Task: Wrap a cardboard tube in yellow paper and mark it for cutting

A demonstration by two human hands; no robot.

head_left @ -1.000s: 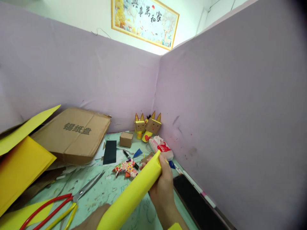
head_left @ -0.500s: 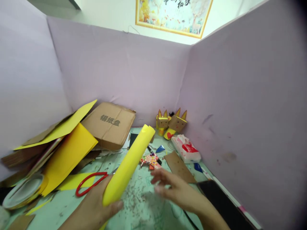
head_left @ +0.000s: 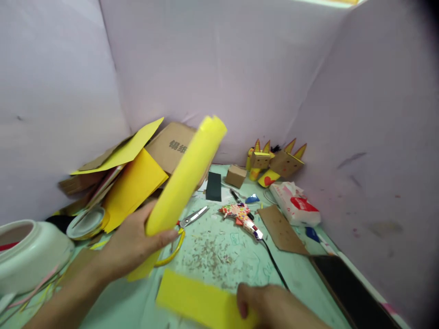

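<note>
A rolled-up yellow paper tube (head_left: 188,176) leans up and to the right, its lower part wrapped by my left hand (head_left: 137,244). At the near edge of the view, my right hand (head_left: 265,304) is closed on the right end of a flat yellow paper strip (head_left: 195,294), which is slightly blurred. Just behind my left hand and the tube lie scissors (head_left: 192,218) with red and yellow handles, partly covered. Beyond the strip, a glue gun (head_left: 240,217) with a colourful pattern rests on the table, its black cord running toward my right arm.
Yellow sheets and cardboard (head_left: 132,189) lean at the left, near a white pot (head_left: 37,251). A small cardboard box (head_left: 235,176), two horned cardboard figures (head_left: 283,162) and a tissue pack (head_left: 295,203) stand at the back. A black slab (head_left: 350,288) lies at the right. Pale walls enclose the table.
My right hand, earlier raised with its fingers apart and nothing in it, is now lower and holds the yellow strip. The view has tilted down and turned left. My left hand still grips the tube.
</note>
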